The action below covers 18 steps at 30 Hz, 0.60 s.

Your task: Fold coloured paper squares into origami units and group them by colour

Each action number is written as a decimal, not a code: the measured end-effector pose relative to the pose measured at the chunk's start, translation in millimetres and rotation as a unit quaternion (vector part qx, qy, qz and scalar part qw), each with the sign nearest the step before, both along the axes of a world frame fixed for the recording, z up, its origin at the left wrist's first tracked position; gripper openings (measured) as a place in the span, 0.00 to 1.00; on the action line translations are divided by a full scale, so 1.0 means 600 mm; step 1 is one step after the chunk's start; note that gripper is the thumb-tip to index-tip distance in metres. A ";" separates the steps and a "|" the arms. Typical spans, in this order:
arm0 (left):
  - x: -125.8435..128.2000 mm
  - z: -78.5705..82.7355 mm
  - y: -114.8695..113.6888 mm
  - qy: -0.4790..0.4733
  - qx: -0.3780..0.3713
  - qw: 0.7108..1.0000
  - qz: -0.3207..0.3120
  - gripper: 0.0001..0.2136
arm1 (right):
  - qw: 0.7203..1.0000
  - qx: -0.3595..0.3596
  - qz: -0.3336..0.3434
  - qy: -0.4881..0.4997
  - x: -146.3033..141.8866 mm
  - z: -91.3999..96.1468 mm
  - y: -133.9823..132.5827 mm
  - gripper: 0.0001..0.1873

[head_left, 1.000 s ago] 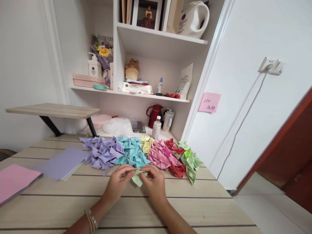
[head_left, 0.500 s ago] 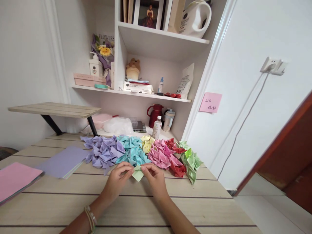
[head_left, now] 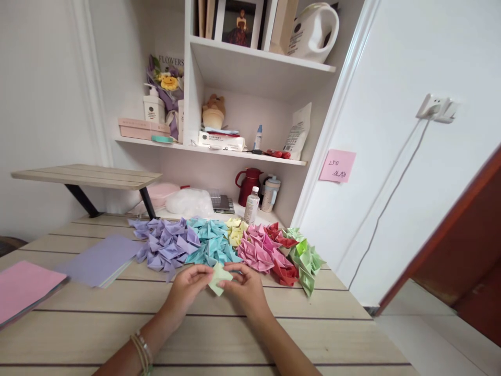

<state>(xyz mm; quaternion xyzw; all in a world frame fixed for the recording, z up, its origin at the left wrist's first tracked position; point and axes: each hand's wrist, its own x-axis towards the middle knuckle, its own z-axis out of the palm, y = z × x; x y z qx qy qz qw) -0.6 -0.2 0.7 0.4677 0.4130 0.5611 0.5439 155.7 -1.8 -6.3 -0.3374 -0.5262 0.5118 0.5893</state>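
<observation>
Between my two hands is a small piece of folded pale green paper (head_left: 219,278), held just above the wooden table. My left hand (head_left: 191,284) pinches its left edge between thumb and fingers. On the other side, my right hand (head_left: 247,287) grips the right edge, thumb in front and fingers behind. Just beyond lie heaps of folded paper: purple (head_left: 166,243), turquoise (head_left: 214,245), yellow (head_left: 236,231), pink (head_left: 256,248), red (head_left: 285,271) and green (head_left: 306,261).
Stacks of purple paper (head_left: 104,256) and pink paper (head_left: 27,287) lie at the left. A small raised stand (head_left: 86,176) is behind them. A plastic bottle (head_left: 252,204), a dark red jug (head_left: 249,185) and a cup (head_left: 271,193) stand at the back, below shelves.
The pale green paper has turned and tilted between my hands. My right thumb has shifted onto its front face, and my left fingers remain at its left edge.
</observation>
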 end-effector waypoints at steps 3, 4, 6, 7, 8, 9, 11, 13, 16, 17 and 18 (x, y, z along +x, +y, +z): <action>-0.004 0.003 0.001 0.032 0.024 0.999 -0.019 0.11 | 0.997 0.009 -0.006 -0.070 0.003 0.002 -0.003 0.20; -0.005 0.005 0.000 0.059 0.048 0.997 -0.026 0.11 | 0.994 0.025 -0.026 -0.103 0.004 0.003 -0.003 0.17; -0.007 0.008 -0.001 0.136 0.118 0.983 -0.027 0.11 | 0.982 0.070 -0.067 -0.162 0.008 0.005 -0.004 0.13; -0.008 0.008 -0.002 0.179 0.155 0.971 -0.021 0.11 | 0.976 0.091 -0.079 -0.183 0.009 0.006 -0.004 0.13; -0.010 0.009 -0.003 0.221 0.190 0.957 -0.010 0.11 | 0.970 0.109 -0.087 -0.198 0.011 0.008 -0.004 0.14; -0.011 0.009 -0.004 0.259 0.220 0.940 0.003 0.11 | 0.966 0.123 -0.092 -0.209 0.012 0.008 -0.004 0.14; -0.012 0.009 -0.006 0.320 0.269 0.908 0.018 0.12 | 0.960 0.139 -0.096 -0.225 0.015 0.010 -0.003 0.15; -0.012 0.010 -0.009 0.358 0.302 0.884 0.016 0.12 | 0.953 0.157 -0.091 -0.243 0.017 0.013 -0.004 0.13; -0.006 0.011 -0.016 0.375 0.304 0.876 -0.013 0.09 | 0.940 0.186 -0.091 -0.270 0.018 0.018 -0.006 0.10; -0.004 0.012 -0.019 0.370 0.294 0.881 -0.018 0.09 | 0.938 0.189 -0.097 -0.275 0.018 0.019 -0.006 0.10; -0.002 0.011 -0.020 0.360 0.281 0.889 -0.020 0.09 | 0.938 0.185 -0.106 -0.273 0.017 0.019 -0.007 0.10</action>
